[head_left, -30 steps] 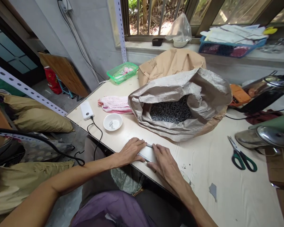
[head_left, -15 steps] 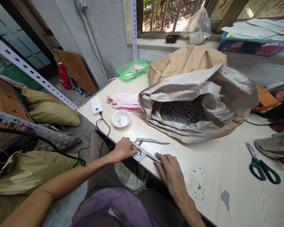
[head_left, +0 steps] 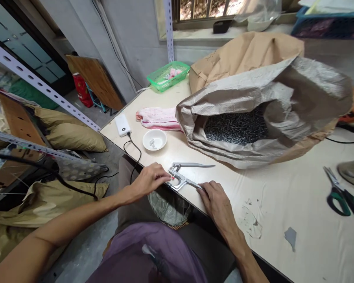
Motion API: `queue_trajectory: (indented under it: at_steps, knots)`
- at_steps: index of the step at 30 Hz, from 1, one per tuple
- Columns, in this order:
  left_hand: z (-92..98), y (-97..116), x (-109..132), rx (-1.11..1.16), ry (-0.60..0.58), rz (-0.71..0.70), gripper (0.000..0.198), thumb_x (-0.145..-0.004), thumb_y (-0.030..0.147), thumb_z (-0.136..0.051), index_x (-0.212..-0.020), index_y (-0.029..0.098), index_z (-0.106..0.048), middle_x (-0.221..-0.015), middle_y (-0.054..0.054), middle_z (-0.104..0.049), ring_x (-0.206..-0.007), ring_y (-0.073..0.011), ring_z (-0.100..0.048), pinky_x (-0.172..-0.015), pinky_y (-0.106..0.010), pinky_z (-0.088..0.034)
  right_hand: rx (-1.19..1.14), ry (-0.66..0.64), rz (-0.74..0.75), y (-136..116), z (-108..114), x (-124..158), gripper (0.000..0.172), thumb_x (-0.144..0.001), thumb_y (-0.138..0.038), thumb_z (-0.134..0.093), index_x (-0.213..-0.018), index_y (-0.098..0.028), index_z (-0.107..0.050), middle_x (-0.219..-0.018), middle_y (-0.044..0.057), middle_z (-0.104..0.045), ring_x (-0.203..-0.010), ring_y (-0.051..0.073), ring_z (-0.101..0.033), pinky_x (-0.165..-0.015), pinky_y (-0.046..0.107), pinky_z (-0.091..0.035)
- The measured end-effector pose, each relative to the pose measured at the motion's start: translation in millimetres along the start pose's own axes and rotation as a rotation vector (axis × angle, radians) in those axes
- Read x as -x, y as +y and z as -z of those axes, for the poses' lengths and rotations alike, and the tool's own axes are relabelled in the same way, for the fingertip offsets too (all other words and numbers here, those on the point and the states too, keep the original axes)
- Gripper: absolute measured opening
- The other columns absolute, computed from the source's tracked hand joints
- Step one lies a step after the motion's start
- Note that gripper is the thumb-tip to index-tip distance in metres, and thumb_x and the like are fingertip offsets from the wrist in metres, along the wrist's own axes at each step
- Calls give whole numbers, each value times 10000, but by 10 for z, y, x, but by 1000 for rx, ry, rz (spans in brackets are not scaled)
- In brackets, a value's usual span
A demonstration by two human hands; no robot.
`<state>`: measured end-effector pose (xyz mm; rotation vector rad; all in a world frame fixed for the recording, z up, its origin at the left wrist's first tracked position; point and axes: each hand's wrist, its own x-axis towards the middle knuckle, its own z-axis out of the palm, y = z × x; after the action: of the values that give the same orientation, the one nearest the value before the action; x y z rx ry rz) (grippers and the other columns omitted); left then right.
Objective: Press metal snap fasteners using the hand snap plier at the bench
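Note:
Grey metal hand-press pliers lie near the front edge of the table, with their two handles spread apart. My right hand has its fingers and thumb closed round the end of the lower handle. At the jaw end, my left hand holds its thumb and fingertips pinched together, close by a small red part in the jaw. Whatever is between those fingertips is too small to make out. A white bowl behind my left hand holds a few small pale pieces.
A large open sack of small dark metal pieces stands behind the pliers. Green-handled scissors lie at right. A white power bank with a cable, a striped cloth and a green basket are at back left.
The view has shifted, so the table's things appear moved. My left fingertips have drawn back slightly from the jaw, and the red part shows more. My right hand stays on the lower handle.

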<state>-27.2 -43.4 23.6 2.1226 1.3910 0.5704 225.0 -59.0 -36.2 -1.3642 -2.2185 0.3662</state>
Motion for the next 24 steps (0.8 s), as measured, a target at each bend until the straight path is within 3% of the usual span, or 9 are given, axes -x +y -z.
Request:
queue_trajectory:
  at_steps: [2, 5, 9, 13, 16, 19, 21, 24]
  knots:
    - [-76, 17, 193, -51, -30, -126, 206, -906, 271, -510, -930, 173, -690, -787, -56, -639, -762, -153, -578, -701, -246, -469, 10, 6, -3, -3, -7, 5, 246, -933, -324, -381, -802, -196, -546, -731, 37, -517, -708, 161, -467, -639, 284, -389]
    - [-243, -72, 366, -125, -37, -180, 213, -924, 233, -465, -934, 159, -665, -834, -70, -637, -804, -165, -571, -729, -270, -479, 24, 14, -12, -20, -19, 20, 236, -933, -323, -380, -844, -191, -555, -744, 40, -521, -723, 167, -468, -660, 291, -392]
    - [-382, -204, 418, -171, -51, -176, 183, -921, 194, -457, -934, 162, -636, -866, -66, -632, -832, -169, -558, -739, -279, -478, 27, 22, -20, -34, -29, 36, 239, -934, -332, -378, -864, -190, -558, -760, 44, -528, -737, 170, -474, -673, 297, -398]
    - [-342, -162, 385, -177, -31, -200, 163, -921, 210, -466, -921, 165, -622, -878, -62, -627, -843, -167, -550, -761, -283, -472, 7, 48, -14, -16, -34, 43, 243, -931, -349, -381, -867, -193, -555, -761, 44, -532, -728, 168, -480, -669, 300, -402]
    - [-186, -157, 196, -235, 133, -99, 190, -930, 230, -451, -923, 165, -630, -856, -56, -616, -822, -165, -539, -750, -284, -464, 0, 73, 0, 16, -42, 48, 247, -932, -365, -372, -881, -203, -551, -755, 43, -536, -715, 170, -488, -660, 308, -404]
    - [74, -273, -166, -379, 308, 115, 199, -921, 213, -458, -921, 154, -648, -878, -72, -608, -866, -192, -524, -776, -312, -448, 4, 95, 19, 53, -59, 50, 245, -932, -372, -368, -896, -212, -551, -755, 46, -538, -716, 178, -501, -657, 318, -410]
    - [247, -387, -434, -487, 304, 283, 198, -906, 203, -474, -903, 149, -665, -880, -85, -604, -902, -219, -509, -791, -333, -436, 8, 101, 32, 75, -72, 49, 243, -931, -375, -371, -888, -216, -549, -754, 47, -540, -711, 179, -506, -653, 320, -414]
    - [391, -536, -751, -610, 191, 462, 207, -889, 198, -487, -886, 128, -681, -929, -119, -599, -977, -254, -482, -805, -353, -422, 26, 120, 46, 104, -93, 47, 242, -930, -378, -373, -885, -219, -550, -746, 44, -539, -687, 174, -507, -633, 316, -417]
